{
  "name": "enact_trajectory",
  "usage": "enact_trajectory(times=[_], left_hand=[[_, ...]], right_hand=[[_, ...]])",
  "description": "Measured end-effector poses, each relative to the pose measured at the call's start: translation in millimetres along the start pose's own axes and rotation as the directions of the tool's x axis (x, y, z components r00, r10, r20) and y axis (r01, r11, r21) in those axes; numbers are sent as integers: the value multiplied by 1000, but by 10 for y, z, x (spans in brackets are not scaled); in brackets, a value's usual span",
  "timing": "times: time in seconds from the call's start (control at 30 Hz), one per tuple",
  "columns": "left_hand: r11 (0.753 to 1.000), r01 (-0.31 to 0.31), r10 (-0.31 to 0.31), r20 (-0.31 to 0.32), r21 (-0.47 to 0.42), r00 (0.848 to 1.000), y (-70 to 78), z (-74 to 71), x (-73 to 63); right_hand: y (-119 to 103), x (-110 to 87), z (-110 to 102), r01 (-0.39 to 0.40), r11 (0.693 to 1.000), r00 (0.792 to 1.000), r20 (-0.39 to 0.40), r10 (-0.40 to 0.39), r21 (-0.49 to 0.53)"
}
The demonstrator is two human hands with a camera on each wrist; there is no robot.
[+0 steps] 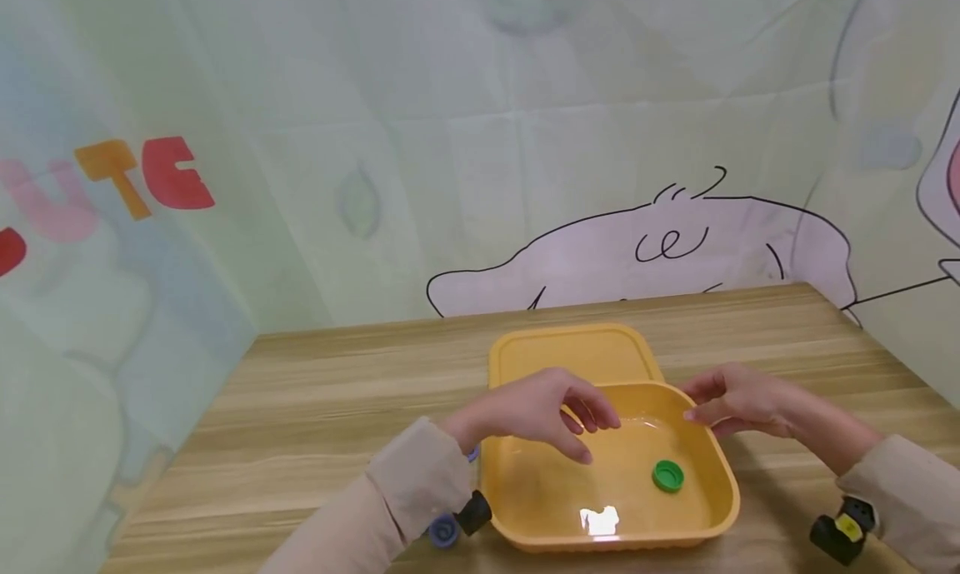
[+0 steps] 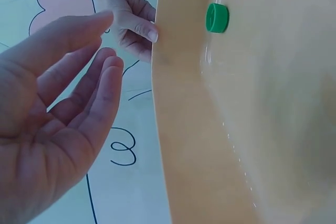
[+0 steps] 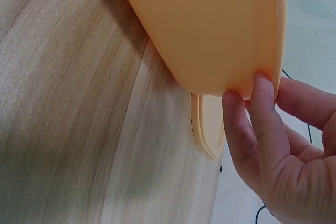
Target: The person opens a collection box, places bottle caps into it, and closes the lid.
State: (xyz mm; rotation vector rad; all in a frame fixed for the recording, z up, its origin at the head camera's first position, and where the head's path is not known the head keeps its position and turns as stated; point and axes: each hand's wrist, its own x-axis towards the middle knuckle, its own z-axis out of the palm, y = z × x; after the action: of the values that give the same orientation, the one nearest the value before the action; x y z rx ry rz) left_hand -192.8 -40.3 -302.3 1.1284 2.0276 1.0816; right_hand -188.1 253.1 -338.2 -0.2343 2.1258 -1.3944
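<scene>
A yellow-orange plastic box (image 1: 540, 507) stands on the wooden table, with a green bottle cap (image 1: 667, 476) lying inside toward its right side. My right hand (image 1: 750, 403) pinches the box's far right corner, thumb over the rim and fingers against the outer wall, as the right wrist view also shows. Above the left part of the box hovers my left hand (image 1: 540, 411), its fingers loosely bent and nothing between them. In the left wrist view the left hand (image 2: 63, 98) is apart from the box wall.
Behind the box lies a matching lid (image 1: 573, 353), partly covered by it. A blue-purple cap (image 1: 443, 531) sits on the table left of the box, and part of another (image 1: 473, 454) shows by the left sleeve. A printed cloth (image 1: 375, 141) hangs behind the table.
</scene>
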Motion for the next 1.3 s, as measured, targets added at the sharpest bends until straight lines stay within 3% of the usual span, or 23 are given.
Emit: enact_trajectory(times=[0.3, 0.8, 1.3], left_hand=[[999, 18, -18, -14, -27, 1000, -43, -38, -159], [996, 63, -68, -93, -63, 993, -159, -128, -481], [993, 84, -97, -154, -88, 983, -305, -213, -677]], right_hand=[[-7, 7, 2, -1, 1000, 1000, 4, 1, 13], [7, 17, -6, 3, 1000, 1000, 10, -3, 7], [4, 11, 3, 2, 1000, 1000, 13, -2, 15]])
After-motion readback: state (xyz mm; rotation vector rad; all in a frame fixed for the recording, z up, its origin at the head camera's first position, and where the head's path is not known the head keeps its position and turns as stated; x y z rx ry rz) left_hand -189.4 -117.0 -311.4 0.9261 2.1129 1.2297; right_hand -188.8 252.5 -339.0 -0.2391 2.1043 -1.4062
